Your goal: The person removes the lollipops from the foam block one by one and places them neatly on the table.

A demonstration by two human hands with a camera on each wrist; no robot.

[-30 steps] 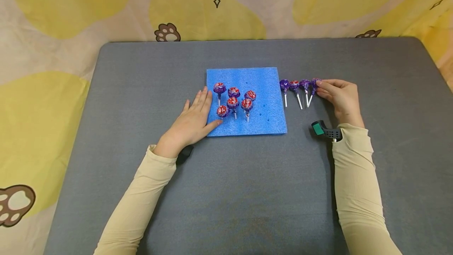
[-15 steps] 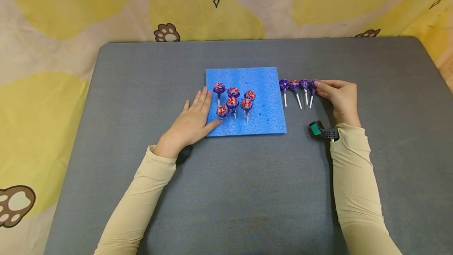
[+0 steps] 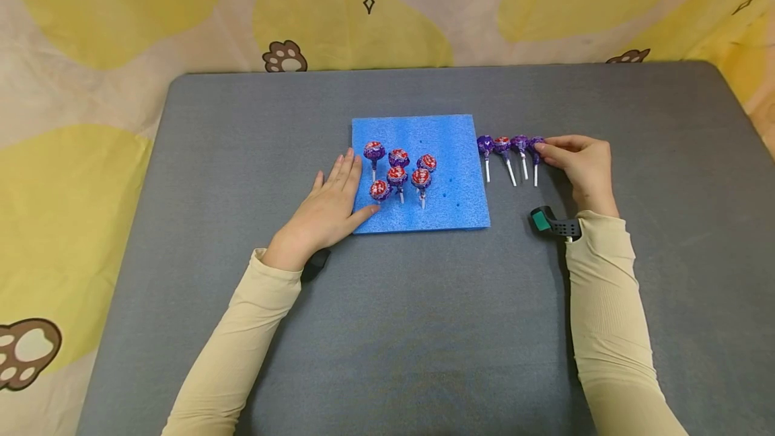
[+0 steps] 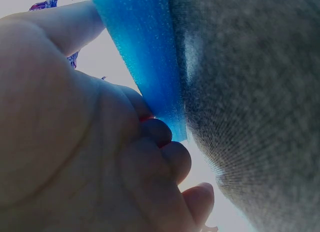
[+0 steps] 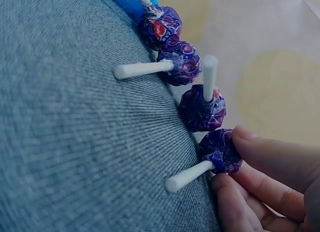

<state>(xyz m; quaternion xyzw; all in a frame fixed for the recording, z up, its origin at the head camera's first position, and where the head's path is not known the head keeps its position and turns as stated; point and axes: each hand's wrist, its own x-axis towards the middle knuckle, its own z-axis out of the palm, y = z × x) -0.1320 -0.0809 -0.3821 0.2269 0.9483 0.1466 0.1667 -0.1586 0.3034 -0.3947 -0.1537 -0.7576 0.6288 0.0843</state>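
A blue foam block lies on the grey table, with several purple-and-red wrapped lollipops standing in its left part. Flat along the block's left edge, my left hand rests with straight fingers; the left wrist view has the foam against the fingertips. To the right of the block, several more lollipops lie side by side with their sticks toward me. My right hand pinches the head of the rightmost lollipop between thumb and fingers. Beside it lies another lollipop.
Small holes dot the foam's right part. The grey table extends around the block, its far edge meeting a yellow-and-cream patterned cloth. A black wrist strap with a green piece sits at my right wrist.
The rightmost lollipop's stick has swung from slanting across its neighbour to nearly straight and apart from it, its head still pinched by my right hand. My left hand stays put.
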